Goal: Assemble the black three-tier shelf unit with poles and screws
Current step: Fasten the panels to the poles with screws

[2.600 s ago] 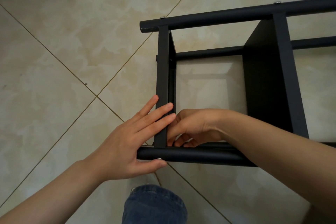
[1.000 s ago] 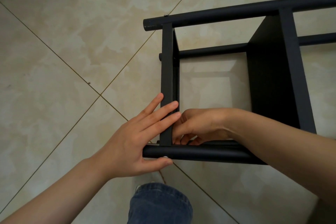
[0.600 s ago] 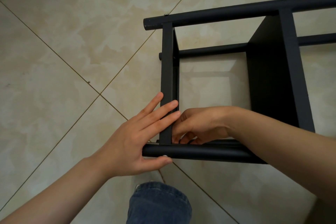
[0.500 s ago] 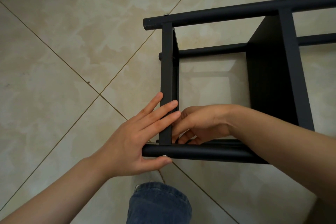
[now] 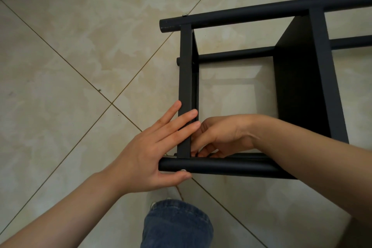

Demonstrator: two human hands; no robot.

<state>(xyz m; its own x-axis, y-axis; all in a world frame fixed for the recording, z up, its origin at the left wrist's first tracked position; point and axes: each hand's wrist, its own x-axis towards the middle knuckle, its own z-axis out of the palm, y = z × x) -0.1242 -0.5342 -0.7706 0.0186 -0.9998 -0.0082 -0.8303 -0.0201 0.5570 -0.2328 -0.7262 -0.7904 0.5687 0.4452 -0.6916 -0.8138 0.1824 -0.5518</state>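
On the tiled floor [image 5: 60, 66], the black shelf unit [image 5: 302, 86] lies on its side. The left hand [image 5: 149, 157] rests flat against the end shelf [image 5: 185, 76], fingers [image 5: 181, 121] straight, thumb touching the near pole [image 5: 231, 167] beside a screw [image 5: 183, 170]. The right hand [image 5: 223, 137] reaches inside the corner with its fingers curled; whether they grip anything cannot be told.

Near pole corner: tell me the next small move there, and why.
Probably a small tightening twist by the right hand, whose curled fingers sit inside the joint of end shelf and near pole; what they hold is hidden. The left hand braces that shelf flat-fingered, thumb beside the screw head.
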